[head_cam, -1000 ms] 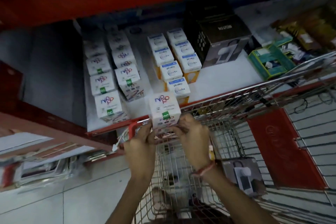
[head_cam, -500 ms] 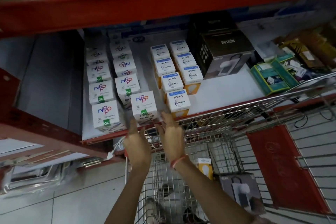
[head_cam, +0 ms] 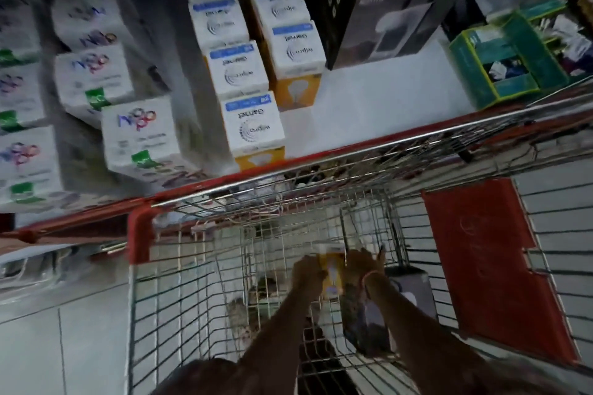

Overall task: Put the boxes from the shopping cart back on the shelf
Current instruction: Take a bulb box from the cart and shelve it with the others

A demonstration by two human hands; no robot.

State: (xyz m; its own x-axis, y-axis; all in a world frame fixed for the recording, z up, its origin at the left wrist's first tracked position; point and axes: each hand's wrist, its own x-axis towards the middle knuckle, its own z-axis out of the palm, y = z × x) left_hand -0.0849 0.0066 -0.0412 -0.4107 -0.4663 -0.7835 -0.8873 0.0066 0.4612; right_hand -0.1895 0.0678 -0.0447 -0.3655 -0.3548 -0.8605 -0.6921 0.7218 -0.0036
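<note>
Both my hands reach down inside the wire shopping cart (head_cam: pixel 192 266). My left hand (head_cam: pixel 306 272) and my right hand (head_cam: pixel 364 266) clasp a small yellow-and-white bulb box (head_cam: pixel 332 272) from either side. A dark grey box (head_cam: pixel 414 295) lies in the cart just right of my right hand. On the white shelf (head_cam: pixel 369 112) above stand rows of white boxes with a green mark (head_cam: pixel 141 135) at left and white-and-yellow bulb boxes (head_cam: pixel 253 128) in the middle.
A large black box (head_cam: pixel 385 6) and a green open carton (head_cam: pixel 503 64) stand on the shelf at right. The cart's red child-seat flap (head_cam: pixel 491 263) is at right. The red shelf edge (head_cam: pixel 224 179) runs just above the cart rim. Tiled floor lies at left.
The white box with the green mark was set on the shelf front and released. Both hands then dropped into the cart and closed on the yellow bulb box. The view tilted downward.
</note>
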